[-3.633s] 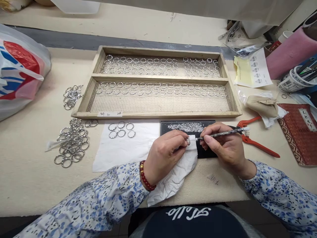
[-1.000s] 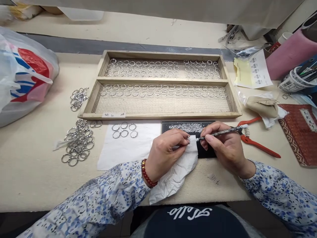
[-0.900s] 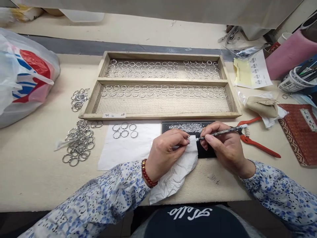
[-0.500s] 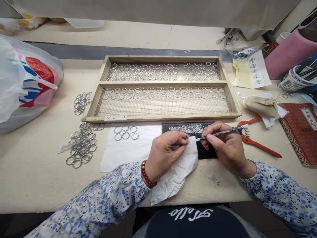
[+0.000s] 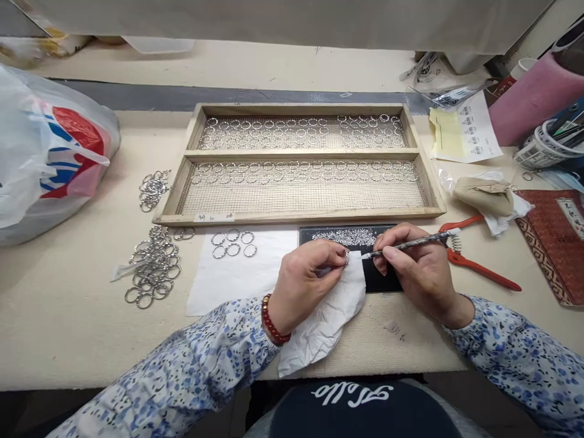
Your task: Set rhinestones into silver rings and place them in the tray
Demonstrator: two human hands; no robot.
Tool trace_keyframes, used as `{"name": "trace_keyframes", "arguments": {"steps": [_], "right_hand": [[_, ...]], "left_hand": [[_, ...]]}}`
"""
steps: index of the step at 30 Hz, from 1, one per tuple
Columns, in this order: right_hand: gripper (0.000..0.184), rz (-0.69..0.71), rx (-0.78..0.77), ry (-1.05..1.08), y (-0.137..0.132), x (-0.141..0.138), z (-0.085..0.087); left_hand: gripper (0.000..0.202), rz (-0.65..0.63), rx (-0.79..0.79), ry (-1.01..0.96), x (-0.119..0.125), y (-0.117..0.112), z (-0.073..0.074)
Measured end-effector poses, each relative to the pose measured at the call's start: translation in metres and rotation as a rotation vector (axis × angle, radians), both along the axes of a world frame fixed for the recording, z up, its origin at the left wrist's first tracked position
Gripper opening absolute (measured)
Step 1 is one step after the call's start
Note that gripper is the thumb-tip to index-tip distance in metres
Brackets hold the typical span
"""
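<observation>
Between the thumb and fingers of my left hand (image 5: pixel 308 274) is a small silver ring (image 5: pixel 347 258), partly hidden by the fingertips. A crumpled white tissue (image 5: pixel 326 328) hangs beneath that hand. My right hand (image 5: pixel 417 267) is closed around a thin, dark patterned pen-like stick (image 5: pixel 417 242), its pale tip close to the ring; contact cannot be made out. Behind both hands lies a black tray (image 5: pixel 381 281) with many tiny shiny stones (image 5: pixel 344 236). Several rings (image 5: pixel 232 250) sit in two rows on a white sheet (image 5: pixel 214 286) to the left.
A wooden-framed mesh tray (image 5: pixel 296 219) with rows of rings stands behind. Loose ring piles (image 5: pixel 155 264) lie left, near a plastic bag (image 5: pixel 59 158). Red-handled pliers (image 5: pixel 486 271), a red booklet (image 5: pixel 554 243) and a cup of tools (image 5: pixel 538 149) are at the right.
The whole view has shifted very slightly. Both hands keep nearly the same pose, with the ring and the stick held as before.
</observation>
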State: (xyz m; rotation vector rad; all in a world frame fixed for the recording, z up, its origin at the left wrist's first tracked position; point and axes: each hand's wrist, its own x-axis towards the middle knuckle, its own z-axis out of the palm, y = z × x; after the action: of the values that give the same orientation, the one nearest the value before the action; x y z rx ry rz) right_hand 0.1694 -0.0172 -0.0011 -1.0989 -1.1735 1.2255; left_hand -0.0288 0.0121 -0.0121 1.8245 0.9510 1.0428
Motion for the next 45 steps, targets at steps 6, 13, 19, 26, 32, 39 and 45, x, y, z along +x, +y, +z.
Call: {"name": "trace_keyframes", "arguments": {"steps": [6,13,19,26,32,39,45], "right_hand": [[0.003,0.003,-0.009,-0.008,0.0005,0.0007,-0.0014],[0.003,0.007,-0.017,-0.002,-0.0002,0.0011,-0.0021],[0.003,0.011,-0.023,-0.007,-0.0003,0.0021,-0.0033],[0.004,0.011,-0.033,-0.009,-0.0005,0.0022,-0.0028],[0.004,0.012,-0.032,-0.012,0.0001,0.0017,-0.0029],[0.004,0.012,-0.031,-0.009,0.0002,0.0016,-0.0031],[0.005,0.012,-0.036,-0.012,0.0009,0.0002,-0.0029]], "left_hand": [[0.016,-0.01,0.052,0.012,0.0,0.0003,0.0],[0.016,-0.012,0.076,0.027,0.0004,0.0007,-0.0002],[0.015,-0.009,0.081,0.036,-0.0002,0.0003,-0.0011],[0.017,-0.022,0.109,0.027,0.0,0.0004,-0.0021],[0.018,-0.02,0.11,0.038,0.0003,0.0006,-0.0009],[0.016,-0.006,0.098,0.035,0.0007,0.0,-0.0011],[0.014,0.0,0.045,0.034,0.0001,-0.0004,-0.0003]]}}
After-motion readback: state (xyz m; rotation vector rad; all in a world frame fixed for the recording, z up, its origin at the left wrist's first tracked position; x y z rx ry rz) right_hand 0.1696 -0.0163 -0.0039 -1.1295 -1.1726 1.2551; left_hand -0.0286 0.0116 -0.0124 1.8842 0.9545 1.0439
